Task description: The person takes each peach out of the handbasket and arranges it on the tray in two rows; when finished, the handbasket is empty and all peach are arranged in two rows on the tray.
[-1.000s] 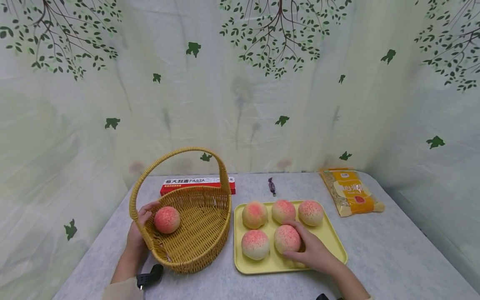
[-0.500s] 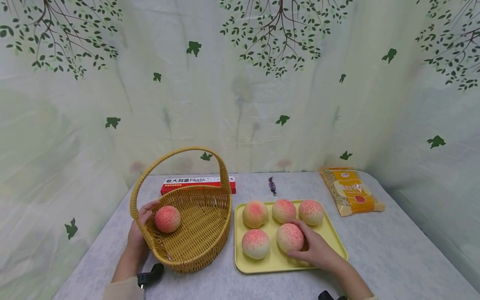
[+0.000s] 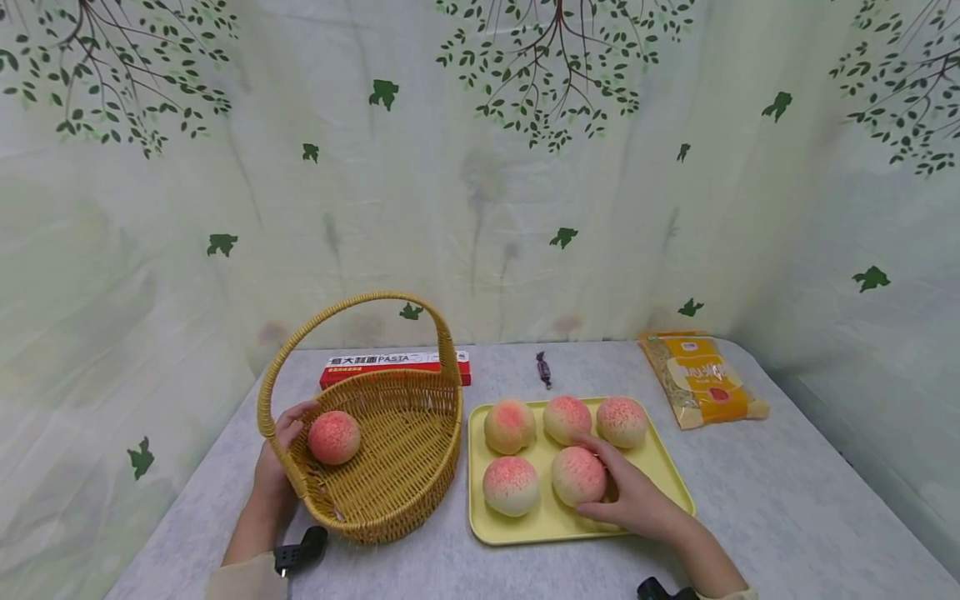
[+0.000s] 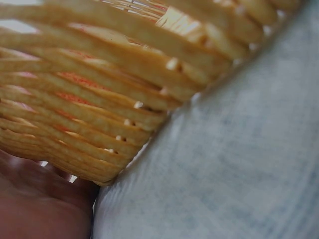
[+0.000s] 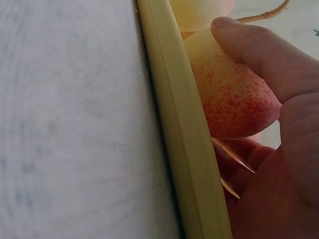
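Observation:
In the head view my right hand (image 3: 630, 492) grips a pink-and-cream peach (image 3: 578, 476) at the front right of a yellow tray (image 3: 555, 533). The right wrist view shows the thumb lying along one side of that peach (image 5: 234, 94), fingers on the other, just behind the tray's wall. My left hand (image 3: 277, 458) holds the left side of a woven basket (image 3: 405, 467), fingertips at its rim beneath the arched handle. A redder peach (image 3: 334, 437) lies inside, by those fingers. Seen from the left wrist, the palm (image 4: 45, 204) is against the wicker wall (image 4: 99, 109).
Several other peaches sit on the tray, one of them a front-left peach (image 3: 511, 486). Behind the basket lies a red-and-white pasta box (image 3: 397, 367). A purple wrapped candy (image 3: 543, 370) is behind the tray, and an orange grain bag (image 3: 705, 379) at back right.
My right hand and the peach in its fingers shifted slightly right on the tray, then held nearly still. The left hand and basket stayed in place.

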A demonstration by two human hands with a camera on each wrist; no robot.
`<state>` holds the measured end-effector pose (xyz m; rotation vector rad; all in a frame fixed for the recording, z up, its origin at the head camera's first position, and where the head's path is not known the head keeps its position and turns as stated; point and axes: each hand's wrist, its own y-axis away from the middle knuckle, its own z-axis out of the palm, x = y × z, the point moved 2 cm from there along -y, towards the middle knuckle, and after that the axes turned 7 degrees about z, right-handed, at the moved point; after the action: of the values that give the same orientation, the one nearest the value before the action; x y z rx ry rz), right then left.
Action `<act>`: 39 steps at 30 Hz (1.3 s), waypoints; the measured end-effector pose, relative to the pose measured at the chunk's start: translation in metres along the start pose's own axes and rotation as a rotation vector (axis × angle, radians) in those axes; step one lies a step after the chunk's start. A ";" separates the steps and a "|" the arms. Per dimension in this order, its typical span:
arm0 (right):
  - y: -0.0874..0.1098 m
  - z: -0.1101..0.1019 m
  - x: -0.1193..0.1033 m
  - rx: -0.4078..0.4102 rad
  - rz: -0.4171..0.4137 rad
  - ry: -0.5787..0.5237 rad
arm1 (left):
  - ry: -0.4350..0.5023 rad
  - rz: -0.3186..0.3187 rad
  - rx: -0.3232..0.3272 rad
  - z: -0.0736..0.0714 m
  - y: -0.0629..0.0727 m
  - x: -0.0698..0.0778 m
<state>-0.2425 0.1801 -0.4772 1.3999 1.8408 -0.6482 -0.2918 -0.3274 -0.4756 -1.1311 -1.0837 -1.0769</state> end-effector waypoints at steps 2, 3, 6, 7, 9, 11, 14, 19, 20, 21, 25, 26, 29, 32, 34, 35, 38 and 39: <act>0.000 0.000 0.001 -0.014 -0.015 -0.009 | 0.000 -0.007 0.003 0.000 0.000 0.000; 0.000 0.000 0.001 -0.025 -0.020 -0.021 | -0.003 -0.011 0.006 0.000 0.000 0.000; -0.001 0.001 0.001 -0.048 -0.021 -0.037 | -0.010 -0.018 0.008 0.001 -0.001 0.001; 0.000 0.001 0.001 -0.053 -0.025 -0.037 | -0.010 -0.018 0.008 0.001 0.000 0.001; 0.000 0.001 0.000 -0.064 -0.035 -0.044 | -0.008 -0.015 0.005 0.001 0.000 0.001; 0.001 0.001 -0.001 -0.067 -0.049 -0.042 | 0.000 -0.006 0.001 0.001 0.000 0.001; 0.000 0.002 -0.002 -0.069 -0.066 -0.053 | 0.001 0.006 -0.005 0.000 0.001 0.000; 0.000 0.002 -0.002 -0.057 -0.065 -0.060 | -0.011 0.004 -0.008 -0.001 0.000 -0.001; 0.000 0.002 -0.002 -0.053 -0.066 -0.059 | -0.014 0.001 -0.009 -0.001 -0.001 -0.001; 0.001 0.001 -0.003 -0.050 -0.065 -0.057 | -0.024 -0.004 -0.007 -0.001 -0.001 -0.001; 0.001 0.000 -0.002 -0.035 -0.050 -0.043 | -0.037 -0.013 -0.002 -0.002 -0.002 -0.001; 0.001 0.000 -0.002 -0.031 -0.045 -0.039 | -0.040 -0.012 -0.002 -0.001 -0.001 -0.002; 0.002 -0.001 0.000 -0.020 -0.034 -0.026 | -0.040 0.000 -0.005 0.000 -0.001 -0.001; 0.002 -0.002 0.001 -0.015 -0.031 -0.019 | -0.046 0.012 -0.008 0.001 0.000 -0.001; 0.002 -0.002 0.001 -0.015 -0.031 -0.023 | -0.045 0.018 -0.010 0.001 0.000 -0.001; 0.002 -0.003 0.001 -0.015 -0.031 -0.026 | -0.042 0.020 -0.010 0.001 0.000 -0.001; 0.002 -0.002 0.001 -0.017 -0.027 -0.036 | -0.037 0.026 -0.011 -0.001 0.000 -0.002; 0.001 -0.002 0.001 -0.017 -0.025 -0.037 | -0.030 0.033 -0.014 -0.001 0.000 -0.003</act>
<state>-0.2418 0.1826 -0.4770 1.3472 1.8334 -0.6650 -0.2918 -0.3282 -0.4784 -1.1759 -1.0791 -1.0464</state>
